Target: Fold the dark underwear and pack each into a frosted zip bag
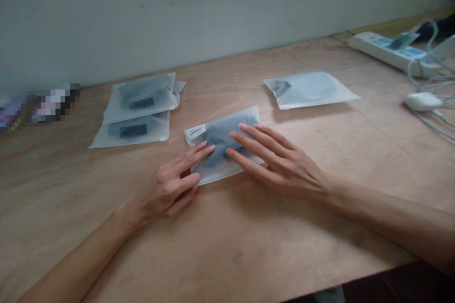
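Observation:
A frosted zip pouch (220, 135) with a white label at its upper left corner and something dark inside lies flat on the wooden table (227, 246). My right hand (280, 158) rests over the pouch's right part, its fingers spread and their tips on the plastic. At the pouch's lower left edge is my left hand (177, 180); two of its fingers reach onto the surface, the others are bent near the corner. Neither hand grips anything that shows.
Frosted pouches (142, 94) with dark labels lie overlapped at the left. Another pouch (313, 89) is at the right back. A power strip (387, 52), cables and a white adapter (423, 101) stand at the far right. Blurred items sit at the far left.

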Demonstrator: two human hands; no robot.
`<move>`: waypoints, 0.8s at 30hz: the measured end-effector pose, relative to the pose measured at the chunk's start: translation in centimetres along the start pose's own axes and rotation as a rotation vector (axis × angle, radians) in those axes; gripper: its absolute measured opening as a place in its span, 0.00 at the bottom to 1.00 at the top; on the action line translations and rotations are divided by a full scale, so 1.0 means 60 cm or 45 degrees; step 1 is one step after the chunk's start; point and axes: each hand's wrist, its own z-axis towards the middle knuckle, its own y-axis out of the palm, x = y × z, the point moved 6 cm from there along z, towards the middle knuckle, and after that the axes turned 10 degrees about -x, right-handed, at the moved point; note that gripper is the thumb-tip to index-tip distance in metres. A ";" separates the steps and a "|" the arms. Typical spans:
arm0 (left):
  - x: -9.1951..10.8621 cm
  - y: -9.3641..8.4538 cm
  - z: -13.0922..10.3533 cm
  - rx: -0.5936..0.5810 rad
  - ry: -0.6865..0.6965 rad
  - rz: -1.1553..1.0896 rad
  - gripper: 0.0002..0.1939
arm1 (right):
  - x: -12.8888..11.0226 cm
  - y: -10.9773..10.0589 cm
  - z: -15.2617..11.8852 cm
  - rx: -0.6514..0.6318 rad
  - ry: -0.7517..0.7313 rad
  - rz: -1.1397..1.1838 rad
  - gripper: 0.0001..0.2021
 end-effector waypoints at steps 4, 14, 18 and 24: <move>0.005 0.006 0.002 -0.002 0.015 -0.007 0.07 | -0.016 0.008 0.009 -0.148 -0.101 0.098 0.24; -0.022 0.005 -0.004 -0.017 -0.287 0.061 0.16 | 0.075 0.017 -0.019 -0.239 0.499 -0.173 0.14; -0.023 0.008 -0.005 -0.035 -0.286 0.074 0.16 | 0.106 0.025 -0.029 -0.439 0.730 -0.283 0.14; -0.022 0.008 -0.003 -0.024 -0.285 0.072 0.16 | 0.137 0.026 -0.039 -0.610 0.883 -0.361 0.14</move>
